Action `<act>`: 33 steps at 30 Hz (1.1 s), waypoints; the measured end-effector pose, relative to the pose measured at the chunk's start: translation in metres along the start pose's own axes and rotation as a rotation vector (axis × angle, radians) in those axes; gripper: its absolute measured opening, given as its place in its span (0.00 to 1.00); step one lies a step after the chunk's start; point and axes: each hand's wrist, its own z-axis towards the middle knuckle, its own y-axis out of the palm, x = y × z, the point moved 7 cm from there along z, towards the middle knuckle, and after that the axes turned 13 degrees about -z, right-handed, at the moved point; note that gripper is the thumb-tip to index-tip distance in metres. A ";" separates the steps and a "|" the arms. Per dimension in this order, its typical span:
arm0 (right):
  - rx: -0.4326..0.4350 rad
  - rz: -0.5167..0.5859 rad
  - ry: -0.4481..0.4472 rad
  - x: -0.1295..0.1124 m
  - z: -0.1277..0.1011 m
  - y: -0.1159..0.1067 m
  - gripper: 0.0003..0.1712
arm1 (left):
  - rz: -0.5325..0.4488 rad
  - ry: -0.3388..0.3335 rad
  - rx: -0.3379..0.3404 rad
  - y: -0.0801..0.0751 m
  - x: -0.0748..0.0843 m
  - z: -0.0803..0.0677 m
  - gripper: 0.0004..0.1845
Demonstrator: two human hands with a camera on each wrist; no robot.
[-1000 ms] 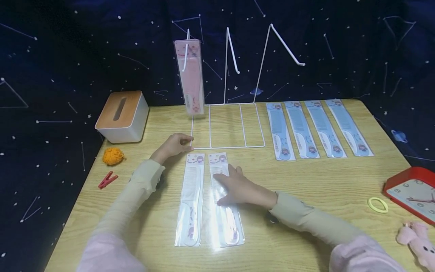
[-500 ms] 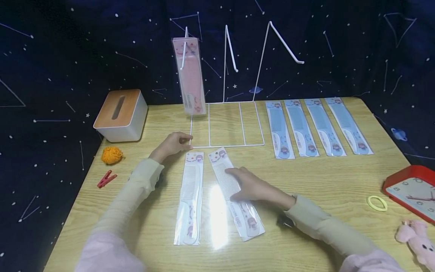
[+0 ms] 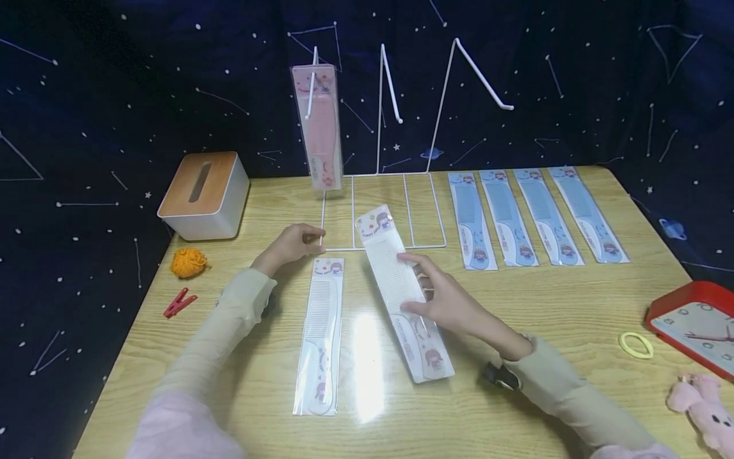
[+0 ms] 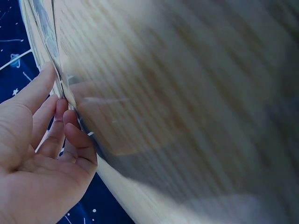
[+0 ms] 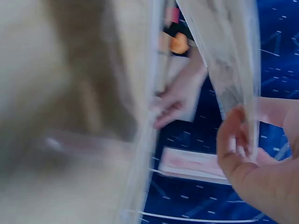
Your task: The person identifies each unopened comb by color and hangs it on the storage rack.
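My right hand (image 3: 453,299) holds a packaged white comb (image 3: 390,274) by its right side, thumb and fingers on the edge of the clear sleeve. The comb is lifted and tilted, its printed top in front of the white wire rack (image 3: 395,247). In the right wrist view this package (image 5: 233,56) is blurred. At the rack's front left corner, my left hand (image 3: 291,245) pinches the wire between thumb and fingers. A second packaged white comb (image 3: 321,335) lies flat on the table below that corner. Pink packaged combs (image 3: 321,134) hang on the rack's left hook.
Several blue packaged combs (image 3: 473,220) lie in a row at the back right. A tissue box (image 3: 203,194), orange yarn (image 3: 188,262) and a red clothespin (image 3: 179,303) are at left. A red clock (image 3: 696,325), yellow ring (image 3: 635,345) and pink plush toy (image 3: 708,408) are at right.
My right hand has picked up the right white comb from the table, turned it at a slant and raised it toward the rack. The left hand has stayed at the rack corner.
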 end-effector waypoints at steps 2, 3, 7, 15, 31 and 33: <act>0.076 0.030 -0.074 -0.016 -0.001 -0.015 0.46 | -0.002 0.002 -0.004 0.000 0.000 0.000 0.27; 0.116 0.038 -0.112 -0.023 -0.002 -0.022 0.46 | -0.003 0.003 -0.004 0.000 0.000 0.000 0.27; 0.267 0.062 -0.248 -0.053 -0.006 -0.052 0.46 | -0.004 0.009 0.000 -0.001 0.001 0.000 0.27; 0.381 0.120 -0.240 -0.069 0.011 -0.080 0.47 | -0.010 0.015 0.007 -0.002 0.002 0.001 0.26; 0.360 0.131 -0.197 -0.034 0.081 -0.087 0.41 | -0.026 0.015 -0.003 -0.001 0.003 -0.001 0.26; 0.358 0.106 -0.194 -0.028 0.098 -0.091 0.40 | -0.025 0.017 -0.006 0.000 0.003 -0.001 0.26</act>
